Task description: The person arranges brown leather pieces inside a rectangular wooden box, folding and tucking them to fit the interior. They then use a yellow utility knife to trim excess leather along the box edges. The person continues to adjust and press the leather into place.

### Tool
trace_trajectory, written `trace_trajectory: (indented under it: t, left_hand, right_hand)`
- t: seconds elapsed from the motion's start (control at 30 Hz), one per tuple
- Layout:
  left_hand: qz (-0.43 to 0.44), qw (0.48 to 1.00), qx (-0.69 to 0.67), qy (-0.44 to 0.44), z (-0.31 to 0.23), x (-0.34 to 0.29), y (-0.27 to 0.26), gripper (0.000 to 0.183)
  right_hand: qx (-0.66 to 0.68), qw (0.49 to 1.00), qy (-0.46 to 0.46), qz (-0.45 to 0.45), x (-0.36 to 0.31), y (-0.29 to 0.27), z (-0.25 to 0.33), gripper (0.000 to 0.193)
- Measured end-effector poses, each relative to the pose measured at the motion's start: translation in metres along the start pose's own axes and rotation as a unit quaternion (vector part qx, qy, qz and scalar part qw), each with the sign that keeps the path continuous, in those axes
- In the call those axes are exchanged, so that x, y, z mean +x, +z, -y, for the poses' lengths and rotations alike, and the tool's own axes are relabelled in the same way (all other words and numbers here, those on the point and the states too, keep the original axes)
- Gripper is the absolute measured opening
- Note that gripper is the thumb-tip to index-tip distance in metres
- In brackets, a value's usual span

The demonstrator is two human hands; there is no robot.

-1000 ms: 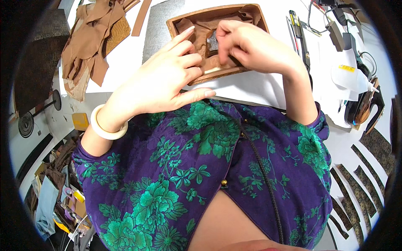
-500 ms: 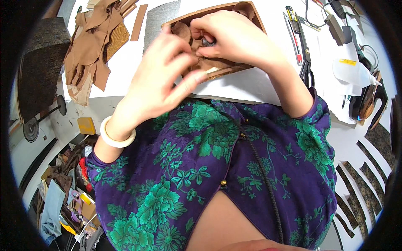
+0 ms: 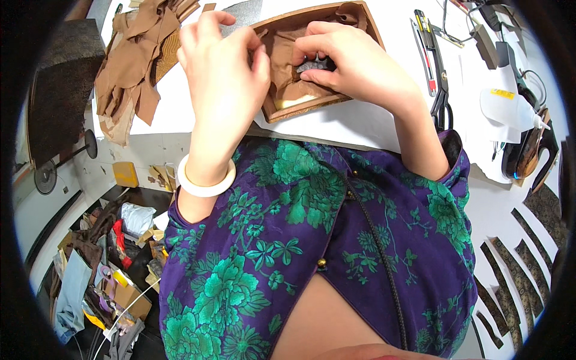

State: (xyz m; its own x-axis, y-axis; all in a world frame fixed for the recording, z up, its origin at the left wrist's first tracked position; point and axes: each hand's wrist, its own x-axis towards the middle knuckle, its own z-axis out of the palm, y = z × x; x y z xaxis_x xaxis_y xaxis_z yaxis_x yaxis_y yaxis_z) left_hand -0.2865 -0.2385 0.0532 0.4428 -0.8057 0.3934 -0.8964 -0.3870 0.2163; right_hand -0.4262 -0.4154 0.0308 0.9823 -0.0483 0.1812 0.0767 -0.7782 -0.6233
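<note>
Head view: our right hand (image 3: 348, 63) dips into the box (image 3: 306, 108), thumb and fingers gripping a grey lump (image 3: 312, 66); our left hand (image 3: 225, 63) arches at the box's left edge, fingers bent, grip unclear.

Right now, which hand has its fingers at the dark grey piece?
The right hand, inside the brown tray; the left hand, with a cream bangle at its wrist, is apart from the dark grey piece.

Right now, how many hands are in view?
2: the left hand at the left end of the brown tray, and the right hand over it, curled around a dark grey object. No others show.
</note>
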Motion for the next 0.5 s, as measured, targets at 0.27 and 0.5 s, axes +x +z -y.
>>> trace_trajectory:
  t: [0.27,0.5]
  left_hand:
    - [-0.065,0.991,-0.116,-0.034,0.007,-0.014,0.0,0.011]
    - [-0.101,0.978,-0.173,-0.053,0.009,-0.019,0.009,0.012]
  right_hand:
    - [-0.042,0.999,-0.011,0.031,0.009,0.004,0.002,0.02]
    - [-0.069,0.996,0.032,0.052,0.016,0.01,0.01,0.024]
